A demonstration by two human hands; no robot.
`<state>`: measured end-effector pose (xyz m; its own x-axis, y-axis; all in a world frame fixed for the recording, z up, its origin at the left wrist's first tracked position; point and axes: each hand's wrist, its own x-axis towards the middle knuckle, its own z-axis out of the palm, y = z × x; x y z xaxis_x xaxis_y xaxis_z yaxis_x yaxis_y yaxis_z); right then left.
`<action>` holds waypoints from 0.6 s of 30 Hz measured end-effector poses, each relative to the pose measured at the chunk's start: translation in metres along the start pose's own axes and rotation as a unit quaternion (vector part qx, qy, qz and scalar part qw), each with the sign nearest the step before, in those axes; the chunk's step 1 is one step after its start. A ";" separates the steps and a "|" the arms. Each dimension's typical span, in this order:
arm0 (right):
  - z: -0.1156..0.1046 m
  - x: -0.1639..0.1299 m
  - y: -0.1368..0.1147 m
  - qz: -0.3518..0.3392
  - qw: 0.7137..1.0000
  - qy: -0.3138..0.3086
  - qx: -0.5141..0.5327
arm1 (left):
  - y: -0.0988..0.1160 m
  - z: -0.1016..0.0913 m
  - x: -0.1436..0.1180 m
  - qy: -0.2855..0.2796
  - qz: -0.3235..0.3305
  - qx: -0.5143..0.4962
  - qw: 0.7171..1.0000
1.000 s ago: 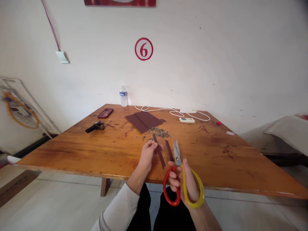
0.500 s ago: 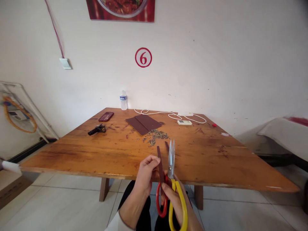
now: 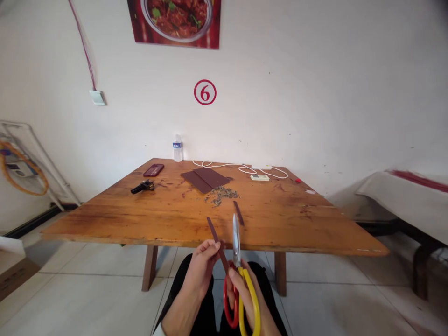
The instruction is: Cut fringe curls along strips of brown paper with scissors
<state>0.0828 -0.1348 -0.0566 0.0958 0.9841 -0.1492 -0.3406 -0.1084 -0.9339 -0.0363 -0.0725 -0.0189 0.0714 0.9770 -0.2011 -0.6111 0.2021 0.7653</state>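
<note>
A narrow dark brown strip [image 3: 213,231] is pinched between the thumb and fingers of my left hand [image 3: 203,263], just off the table's near edge. My right hand [image 3: 247,287] holds scissors [image 3: 236,242] with one red and one yellow handle, their blades pointing up and away from me. The strip's lower end reaches the right thumb, beside the red handle. Another brown strip [image 3: 238,213] lies on the table beyond the scissor tips. Behind it, a pile of small cut bits [image 3: 224,193] lies against two dark brown sheets [image 3: 206,179].
On the wooden table [image 3: 168,224] are a phone [image 3: 154,170], a black object [image 3: 143,186], a water bottle [image 3: 178,149], a white cable [image 3: 224,164] and a small white device [image 3: 259,177]. A cloth-covered table [image 3: 413,200] stands at the right. A cardboard box [image 3: 16,270] is at the lower left.
The scissor blades have come closer together. The held strip now tilts further to the left, away from the blades. The whole view has shifted slightly.
</note>
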 end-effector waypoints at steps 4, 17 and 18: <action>-0.006 -0.010 0.024 0.053 0.997 -0.043 0.039 | -0.001 -0.001 -0.002 -0.066 -0.073 -0.014 0.995; -0.018 -0.033 0.017 0.042 0.992 -0.056 -0.104 | 0.001 0.016 -0.018 -0.086 -0.019 0.044 0.995; -0.021 -0.034 0.018 0.028 0.989 -0.054 -0.132 | 0.001 0.017 -0.019 -0.072 -0.011 0.045 0.996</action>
<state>0.0928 -0.1733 -0.0751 -0.0211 0.9834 -0.1801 -0.0850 -0.1813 -0.9797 -0.0248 -0.0899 -0.0033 0.1991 0.9708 -0.1335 -0.5352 0.2218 0.8151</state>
